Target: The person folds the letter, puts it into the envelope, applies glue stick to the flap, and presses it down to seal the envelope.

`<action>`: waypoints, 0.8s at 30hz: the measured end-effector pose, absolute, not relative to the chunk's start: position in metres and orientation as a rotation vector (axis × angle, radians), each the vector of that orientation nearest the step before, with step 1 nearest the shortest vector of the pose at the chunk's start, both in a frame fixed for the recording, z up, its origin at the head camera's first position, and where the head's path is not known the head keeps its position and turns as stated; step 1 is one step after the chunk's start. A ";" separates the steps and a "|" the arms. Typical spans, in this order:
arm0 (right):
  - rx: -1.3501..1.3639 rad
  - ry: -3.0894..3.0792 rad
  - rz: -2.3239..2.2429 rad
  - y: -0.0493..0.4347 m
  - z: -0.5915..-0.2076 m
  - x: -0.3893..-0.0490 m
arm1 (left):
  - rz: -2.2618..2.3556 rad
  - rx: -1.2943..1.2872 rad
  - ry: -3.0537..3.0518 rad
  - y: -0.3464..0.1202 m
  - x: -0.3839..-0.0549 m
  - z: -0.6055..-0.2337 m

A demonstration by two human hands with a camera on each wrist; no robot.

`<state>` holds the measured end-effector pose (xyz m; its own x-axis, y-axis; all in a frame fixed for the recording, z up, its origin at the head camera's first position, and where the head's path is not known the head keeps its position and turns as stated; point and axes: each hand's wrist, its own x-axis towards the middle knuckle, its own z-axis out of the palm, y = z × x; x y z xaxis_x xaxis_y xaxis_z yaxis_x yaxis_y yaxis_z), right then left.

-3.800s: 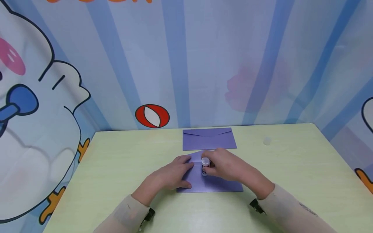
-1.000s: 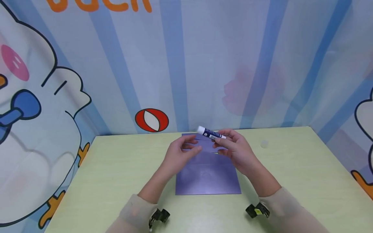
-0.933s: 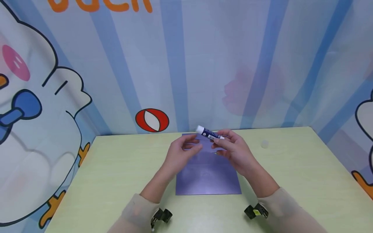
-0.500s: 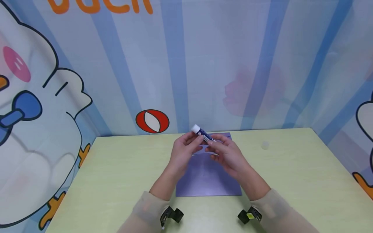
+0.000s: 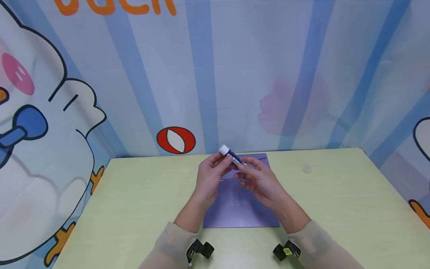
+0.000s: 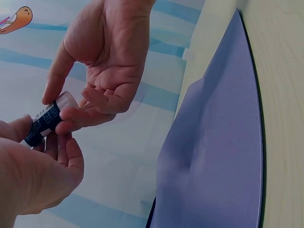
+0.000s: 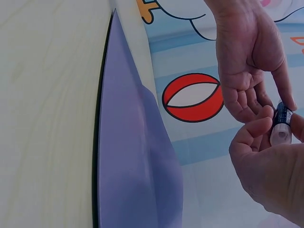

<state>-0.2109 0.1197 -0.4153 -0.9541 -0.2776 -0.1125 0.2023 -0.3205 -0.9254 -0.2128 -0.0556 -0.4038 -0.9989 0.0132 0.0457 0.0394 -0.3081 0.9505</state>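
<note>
A glue stick (image 5: 233,156) with a dark blue label and white ends is held tilted above the table, between both hands. My left hand (image 5: 208,177) pinches its upper left part with thumb and fingers. Thumb and fingers of my right hand (image 5: 262,183) grip its lower right end. In the right wrist view the glue stick's pale round end (image 7: 281,135) faces the camera. Below the hands lies a purple envelope (image 5: 240,211); the hands partly hide its far part in the head view. The left wrist view shows that envelope (image 6: 223,142) with a raised, bent far part.
A second purple envelope (image 5: 263,160) lies behind the first, partly covered by the hands. On the pale table (image 5: 342,201) to the right sits a small round translucent piece (image 5: 306,169). A printed cloth backdrop (image 5: 242,74) stands along the table's back edge.
The right hand has lifted the glue stick off the front envelope, where it stood upright. The left hand has left the envelope, come up and taken hold of the glue stick too.
</note>
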 end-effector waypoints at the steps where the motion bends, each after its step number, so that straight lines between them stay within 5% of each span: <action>1: -0.098 1.621 -2.331 0.120 -0.416 -0.211 | -2.529 -0.067 -1.829 -0.056 -0.213 -0.404; 24: -0.073 1.582 -2.380 0.116 -0.419 -0.206 | -2.542 -0.024 -1.741 -0.058 -0.214 -0.406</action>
<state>-0.2062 0.1163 -0.4188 -0.9590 -0.2598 -0.1130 0.2048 -0.3600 -0.9102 -0.2139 -0.0576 -0.4058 -0.9981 -0.0407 0.0470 0.0585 -0.3603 0.9310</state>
